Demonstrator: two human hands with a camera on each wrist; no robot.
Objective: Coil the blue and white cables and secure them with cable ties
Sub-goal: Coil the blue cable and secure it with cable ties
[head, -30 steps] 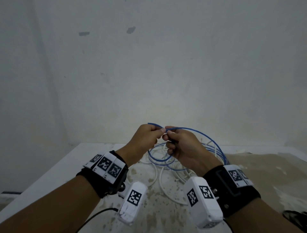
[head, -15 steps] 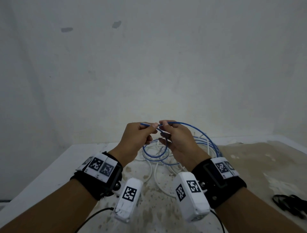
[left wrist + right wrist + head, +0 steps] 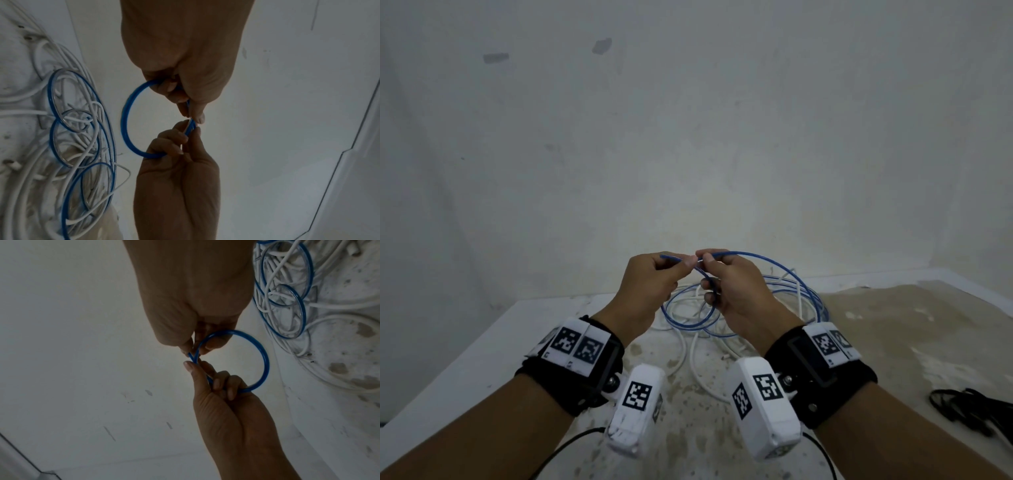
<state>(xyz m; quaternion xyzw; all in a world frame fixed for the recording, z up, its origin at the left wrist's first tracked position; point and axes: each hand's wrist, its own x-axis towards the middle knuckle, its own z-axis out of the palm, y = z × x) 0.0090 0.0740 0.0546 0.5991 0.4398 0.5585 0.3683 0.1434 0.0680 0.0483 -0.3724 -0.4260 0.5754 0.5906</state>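
Observation:
Both hands are raised above the table (image 3: pixel 893 325), fingertips nearly touching. My left hand (image 3: pixel 685 265) pinches the blue cable (image 3: pixel 774 262) near its free end, which sticks out to the left. My right hand (image 3: pixel 705 262) pinches the same cable beside it. A small blue loop (image 3: pixel 125 120) hangs between the two hands, with its lower part running through both hands' curled fingers (image 3: pixel 265 360). The remaining blue turns lie loose on the table, tangled with the white cable (image 3: pixel 697 370).
A black bundle of thin straps (image 3: pixel 969 407) lies on the table at the right edge. A bare wall stands close behind the table. The tabletop is stained and patchy. The cable tangle (image 3: pixel 82 146) sits straight beneath the hands.
Both hands keep their pinch on the blue cable and stay together. The head view has swung right, bringing the black bundle into sight.

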